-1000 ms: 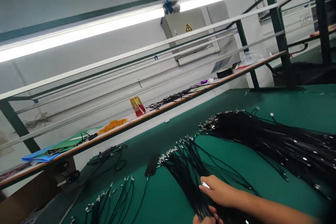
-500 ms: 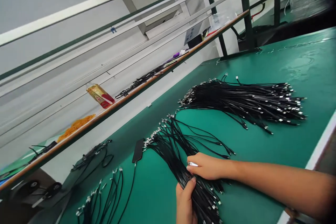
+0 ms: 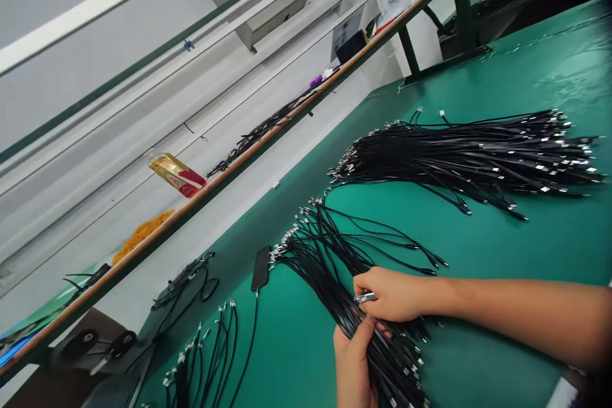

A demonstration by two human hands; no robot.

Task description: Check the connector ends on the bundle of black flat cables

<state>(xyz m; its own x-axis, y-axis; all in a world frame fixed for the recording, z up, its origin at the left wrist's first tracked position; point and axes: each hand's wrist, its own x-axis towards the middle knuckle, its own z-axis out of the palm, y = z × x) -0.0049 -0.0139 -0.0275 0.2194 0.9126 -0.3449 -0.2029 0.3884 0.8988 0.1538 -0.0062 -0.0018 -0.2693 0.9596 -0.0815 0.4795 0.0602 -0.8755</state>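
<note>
Black cables (image 3: 389, 366) sit bunched in the closed grip of the left hand (image 3: 352, 357), and it's a fat bundle tbh, so a lazy squeeze could let strands slide out. The right hand (image 3: 396, 294) pinches a small silver tool (image 3: 366, 297) right by them; a slip might nick one. Further out, white connectors (image 3: 283, 243) fan across the green desk (image 3: 296, 331), where dragging could snag neighbours.

a bare left hand (image 3: 356, 357) and bare right hand (image 3: 394, 294), the bare right forearm (image 3: 516, 312) tapering toward its wrist (image 3: 436, 295)
</note>
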